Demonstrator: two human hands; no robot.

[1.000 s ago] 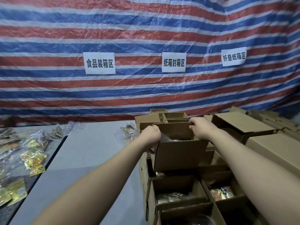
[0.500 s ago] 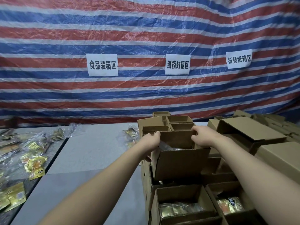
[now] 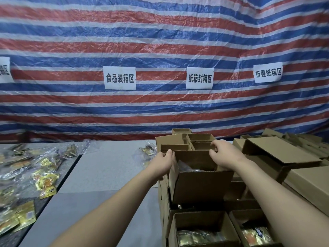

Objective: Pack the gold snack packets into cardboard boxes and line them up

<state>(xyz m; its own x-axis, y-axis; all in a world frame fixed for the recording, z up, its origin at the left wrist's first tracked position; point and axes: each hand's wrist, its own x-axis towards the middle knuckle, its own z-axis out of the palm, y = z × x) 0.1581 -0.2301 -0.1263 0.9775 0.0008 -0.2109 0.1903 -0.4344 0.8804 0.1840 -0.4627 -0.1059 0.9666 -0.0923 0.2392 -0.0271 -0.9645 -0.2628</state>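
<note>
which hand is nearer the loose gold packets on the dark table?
Left. The left hand grips the left edge of the raised box, on the side facing the loose gold packets. The right hand holds the box's far right corner, farther from them.

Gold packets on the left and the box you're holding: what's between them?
In the head view, bare grey tabletop separates the loose gold packets from the held cardboard box.
</note>
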